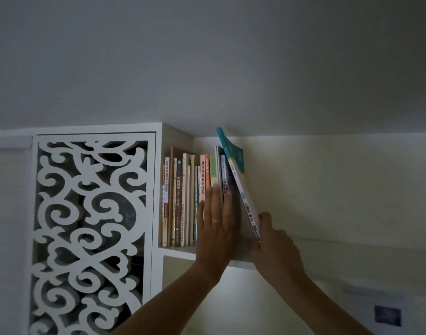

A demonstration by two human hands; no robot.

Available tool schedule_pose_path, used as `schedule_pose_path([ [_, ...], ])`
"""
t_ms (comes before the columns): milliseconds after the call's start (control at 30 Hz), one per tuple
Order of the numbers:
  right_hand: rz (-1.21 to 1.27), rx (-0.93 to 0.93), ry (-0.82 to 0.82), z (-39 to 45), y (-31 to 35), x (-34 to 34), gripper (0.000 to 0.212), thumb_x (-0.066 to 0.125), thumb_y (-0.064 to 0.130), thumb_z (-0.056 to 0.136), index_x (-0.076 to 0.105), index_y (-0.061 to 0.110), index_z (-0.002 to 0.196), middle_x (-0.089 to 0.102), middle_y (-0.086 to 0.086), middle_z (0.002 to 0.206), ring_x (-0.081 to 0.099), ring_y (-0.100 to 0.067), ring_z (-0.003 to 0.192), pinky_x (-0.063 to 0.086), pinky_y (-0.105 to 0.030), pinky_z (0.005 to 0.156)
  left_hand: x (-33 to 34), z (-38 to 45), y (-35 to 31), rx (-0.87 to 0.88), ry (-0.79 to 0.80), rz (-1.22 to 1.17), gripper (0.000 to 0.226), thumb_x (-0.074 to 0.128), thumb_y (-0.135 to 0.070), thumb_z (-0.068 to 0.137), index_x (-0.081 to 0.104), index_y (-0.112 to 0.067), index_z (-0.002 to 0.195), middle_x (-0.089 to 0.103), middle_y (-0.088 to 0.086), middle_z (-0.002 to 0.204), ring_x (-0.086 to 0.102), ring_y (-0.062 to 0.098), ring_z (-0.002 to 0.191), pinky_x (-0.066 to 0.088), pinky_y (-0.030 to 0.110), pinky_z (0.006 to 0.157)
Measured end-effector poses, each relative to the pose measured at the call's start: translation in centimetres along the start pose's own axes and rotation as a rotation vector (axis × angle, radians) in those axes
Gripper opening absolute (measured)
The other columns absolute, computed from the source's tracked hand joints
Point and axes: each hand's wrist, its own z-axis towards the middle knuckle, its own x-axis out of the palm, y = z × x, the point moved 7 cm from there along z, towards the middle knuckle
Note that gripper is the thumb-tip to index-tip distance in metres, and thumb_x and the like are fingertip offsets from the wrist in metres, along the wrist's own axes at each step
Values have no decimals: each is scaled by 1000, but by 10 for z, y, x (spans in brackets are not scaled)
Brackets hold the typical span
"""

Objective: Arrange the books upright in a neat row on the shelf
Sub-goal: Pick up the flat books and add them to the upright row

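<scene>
A dim grey ceiling point(207, 56) and pale wall point(340, 184) fill most of the room. Against them stands a white cabinet with a scroll-cut door point(91, 233), and beside it a white shelf point(180, 253) carries a row of upright books point(183, 201). At the row's right end a teal-and-white book point(241, 189) leans, top tilted left. The left hand point(215, 228) presses flat, fingers straight, against the spines. The right hand point(272, 240) curls round the leaning book's lower edge.
</scene>
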Motion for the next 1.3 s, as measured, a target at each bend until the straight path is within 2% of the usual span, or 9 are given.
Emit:
schedule_pose_path([
  [233,32,-130,-294,-28,44,-87,41,51,30,98,42,28,138,70,4,94,39,0,52,26,-9,48,11,-1,-26,93,194,-93,71,28,-56,109,26,-9,161,13,17,170,3,29,160,16,49,128],
  [333,166,-184,-549,-32,44,-114,34,52,24,97,55,21,131,71,-3,83,55,-9,52,52,-22,48,5,1,-22,35,137,-172,81,52,-51,103,18,-8,163,15,21,169,5,30,159,8,44,129],
  [433,120,-179,-647,-17,29,-138,23,57,9,95,56,22,114,60,2,71,59,-19,57,52,-31,54,-6,3,-13,5,66,-288,81,66,-28,99,20,-5,161,25,18,166,27,28,154,27,47,126],
  [667,-86,-548,-336,40,10,-173,36,52,1,96,55,36,99,48,16,79,45,3,73,39,-53,103,-17,15,-12,-79,92,-395,117,78,-54,80,11,-5,162,12,16,169,10,28,158,15,40,126],
  [767,-39,-656,-96,45,10,-166,32,53,5,98,58,37,97,61,8,89,58,-12,85,49,-42,84,-20,29,-19,-150,107,-482,118,72,-64,80,4,-16,164,6,12,171,3,26,159,15,47,126],
  [867,-29,-704,-23,42,20,-141,25,53,10,99,61,33,104,64,8,95,58,-14,88,50,-39,79,-24,55,-38,-102,193,-672,90,76,-51,85,29,-23,157,34,8,161,32,25,150,32,40,120],
  [1000,-68,-660,-239,53,20,-133,33,58,9,98,58,26,125,65,0,102,59,-19,90,52,-41,79,-2,69,-44,-248,463,-1036,34,66,-30,100,63,-14,129,71,1,118,70,20,106,57,13,75],
  [1200,-307,-352,-751,59,4,-136,63,74,34,81,51,15,137,47,-14,140,42,-34,131,28,-52,114,13,74,-37,-247,362,-834,36,57,-38,104,64,-10,125,73,7,117,71,19,100,58,17,73],
  [1300,-297,-189,-864,54,-14,-135,59,78,26,79,49,12,129,42,-19,140,40,-36,127,33,-45,101,10,77,-33,-233,233,-726,33,51,-42,106,63,-16,123,75,5,106,73,20,89,64,32,71],
])
